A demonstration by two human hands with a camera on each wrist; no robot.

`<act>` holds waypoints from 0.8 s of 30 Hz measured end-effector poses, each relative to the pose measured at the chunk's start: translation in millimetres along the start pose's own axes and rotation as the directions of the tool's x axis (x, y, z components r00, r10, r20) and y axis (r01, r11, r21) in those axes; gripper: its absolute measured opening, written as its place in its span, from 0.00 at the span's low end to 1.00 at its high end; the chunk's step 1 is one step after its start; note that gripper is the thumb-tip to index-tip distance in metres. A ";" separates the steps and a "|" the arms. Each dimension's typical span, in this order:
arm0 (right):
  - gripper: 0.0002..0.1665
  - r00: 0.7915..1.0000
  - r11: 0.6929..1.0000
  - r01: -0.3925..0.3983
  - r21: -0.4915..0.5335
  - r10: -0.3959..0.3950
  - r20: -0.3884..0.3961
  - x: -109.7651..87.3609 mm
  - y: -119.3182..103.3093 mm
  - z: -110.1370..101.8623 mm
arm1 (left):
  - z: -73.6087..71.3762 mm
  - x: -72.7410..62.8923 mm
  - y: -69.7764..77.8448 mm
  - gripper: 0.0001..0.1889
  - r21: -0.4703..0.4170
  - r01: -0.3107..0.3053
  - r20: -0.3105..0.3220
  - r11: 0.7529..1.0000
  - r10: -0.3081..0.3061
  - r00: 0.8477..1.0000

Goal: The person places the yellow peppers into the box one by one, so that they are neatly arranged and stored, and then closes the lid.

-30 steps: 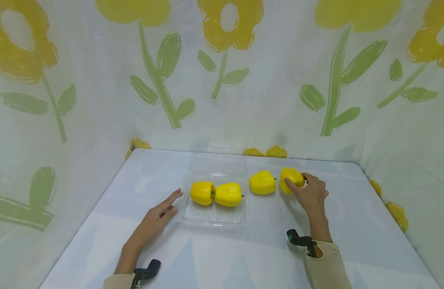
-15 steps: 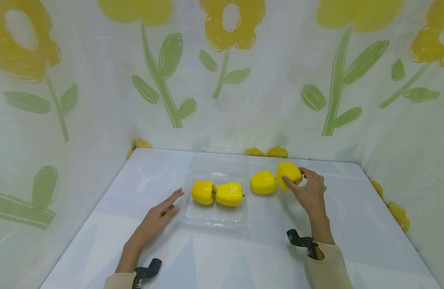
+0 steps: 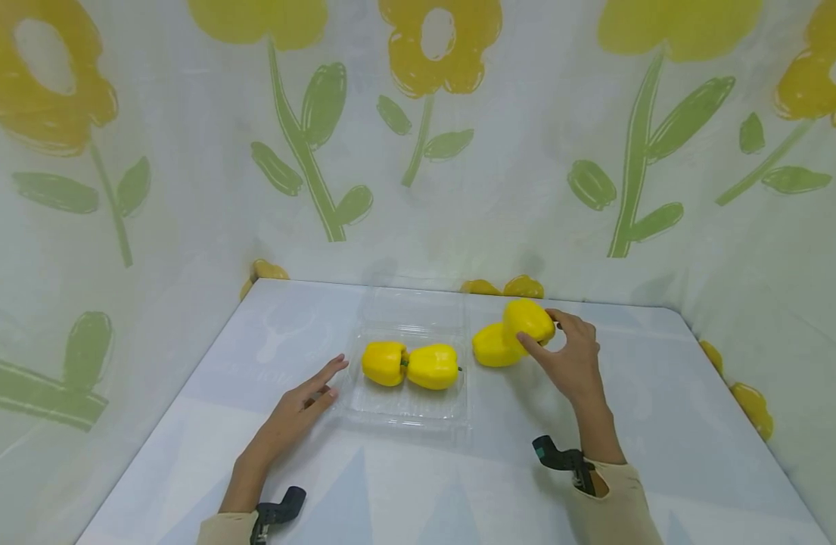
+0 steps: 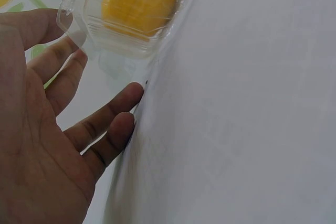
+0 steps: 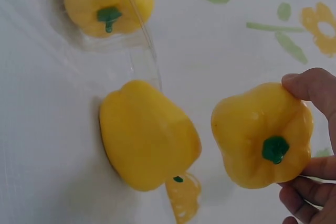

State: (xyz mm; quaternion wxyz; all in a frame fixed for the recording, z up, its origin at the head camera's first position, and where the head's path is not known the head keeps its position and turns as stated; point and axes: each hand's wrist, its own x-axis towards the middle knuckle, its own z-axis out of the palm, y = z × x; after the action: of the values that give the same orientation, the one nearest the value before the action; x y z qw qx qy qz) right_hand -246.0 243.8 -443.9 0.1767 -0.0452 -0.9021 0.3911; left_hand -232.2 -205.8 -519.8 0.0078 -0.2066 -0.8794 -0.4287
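A yellow bell pepper (image 3: 526,319) with a green stem is pinched between the thumb and fingers of my right hand (image 3: 573,356), raised off the table. Behind and left of it, a second yellow pepper (image 5: 147,137) lies on the table outside the container. Two more peppers, a left one (image 3: 383,363) and a right one (image 3: 433,367), lie end to end in a clear plastic clamshell container (image 3: 404,412) with its lid laid back. My left hand (image 3: 291,412) stays at the container's left side, fingers extended; in the left wrist view the fingertips are at its edge, and contact is hard to tell.
The pale table (image 3: 418,492) ends at the back against a white cloth wall (image 3: 513,166) printed with flowers. The container's transparent lid (image 3: 411,306) lies toward the back. A dark wrist camera (image 3: 560,456) sits on my right wrist.
My right hand has lifted the pepper and carried it left, so that it now overlaps the loose pepper in the head view. The left hand has stayed by the container.
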 end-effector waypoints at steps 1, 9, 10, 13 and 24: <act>0.48 1.000 1.000 -0.005 0.000 0.005 0.003 -0.1 -1.2 0.2 | 0.1 0.3 0.2 0.27 -0.002 -0.004 0.000 1.000 0.004 1.000; 0.44 0.999 1.000 0.013 0.014 -0.013 0.030 -3.3 -13.2 5.0 | 1.2 0.5 0.0 0.27 0.019 -0.004 -0.012 1.000 0.004 1.000; 0.44 0.999 0.999 0.030 0.015 -0.031 0.030 -3.7 -15.1 6.6 | 1.2 0.4 -0.3 0.27 0.018 -0.003 -0.013 1.000 0.003 1.000; 0.42 0.995 0.995 0.095 0.024 -0.096 0.030 -4.8 -20.4 11.8 | 1.0 -0.3 -0.4 0.27 0.015 0.003 -0.013 1.000 -0.002 1.000; 0.38 0.959 0.959 0.267 0.098 -0.274 0.068 -10.3 -36.3 31.8 | -0.2 0.1 2.5 0.27 0.016 0.009 -0.009 1.000 -0.009 1.000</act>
State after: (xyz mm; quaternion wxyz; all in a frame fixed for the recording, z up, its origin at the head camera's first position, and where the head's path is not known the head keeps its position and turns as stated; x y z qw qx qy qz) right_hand -245.5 194.6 -440.8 0.1937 0.1023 -0.8880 0.4042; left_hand -231.4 -204.6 -517.8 0.0115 -0.2007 -0.8838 -0.4225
